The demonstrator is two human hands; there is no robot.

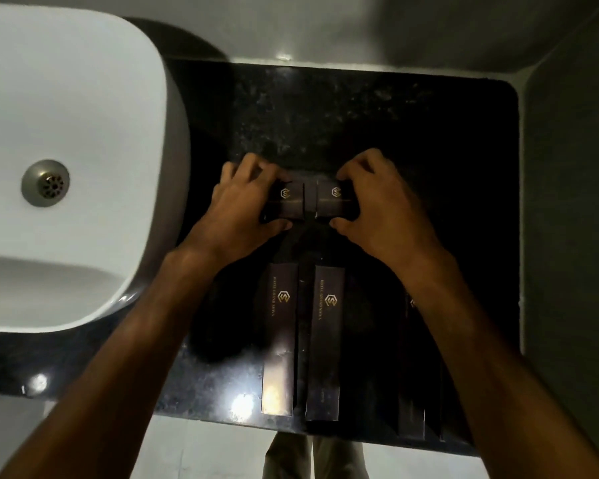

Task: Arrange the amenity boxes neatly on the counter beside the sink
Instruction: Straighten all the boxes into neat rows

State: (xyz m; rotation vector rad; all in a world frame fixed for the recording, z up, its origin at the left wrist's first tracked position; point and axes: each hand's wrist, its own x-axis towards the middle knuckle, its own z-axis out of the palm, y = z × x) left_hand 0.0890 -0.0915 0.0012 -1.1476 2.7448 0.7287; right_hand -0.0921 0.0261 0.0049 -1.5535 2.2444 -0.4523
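Note:
Two small dark amenity boxes with gold logos sit side by side on the black stone counter, a narrow gap between them. My left hand grips the left small box from its left side. My right hand grips the right small box from its right side. Nearer to me lie two long dark boxes, the left long box and the right long box, parallel and lengthwise. Another long dark box lies further right, partly hidden by my right forearm.
A white basin with a metal drain fills the left side, its rim close to my left hand. Grey walls close the counter at the back and right. The counter's front edge runs just below the long boxes, with floor beyond.

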